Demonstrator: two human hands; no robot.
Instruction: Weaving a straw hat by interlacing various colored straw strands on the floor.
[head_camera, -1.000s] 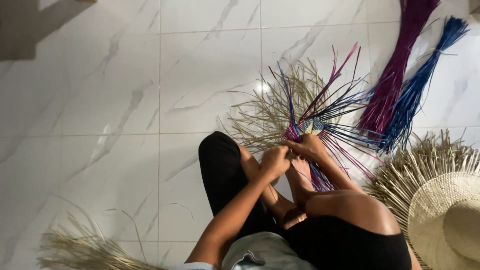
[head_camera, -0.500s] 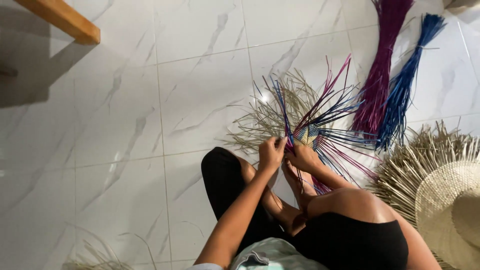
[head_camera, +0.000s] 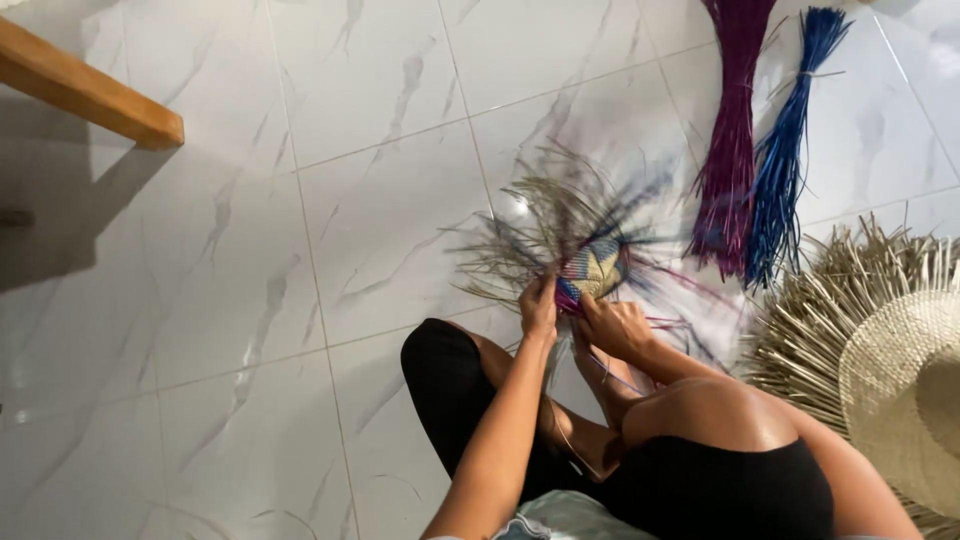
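Gripping a small woven piece (head_camera: 592, 270) between both hands (head_camera: 580, 315), above the knees.

Person's wearing black shorts (head_camera: 720, 485) cut above the knee and a pale greyish top (head_camera: 565, 518). Both arms bare, no sleeves, nothing on the wrists.

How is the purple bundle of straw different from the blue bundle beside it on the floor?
The purple bundle is thicker and runs out of the top of the picture; the blue bundle is thinner, and its top end is in view. The purple bundle lies nearly straight up the picture, while the blue bundle leans to the right at its top. Both lie untouched on the white tile floor, side by side, with their lower ends fanned out.
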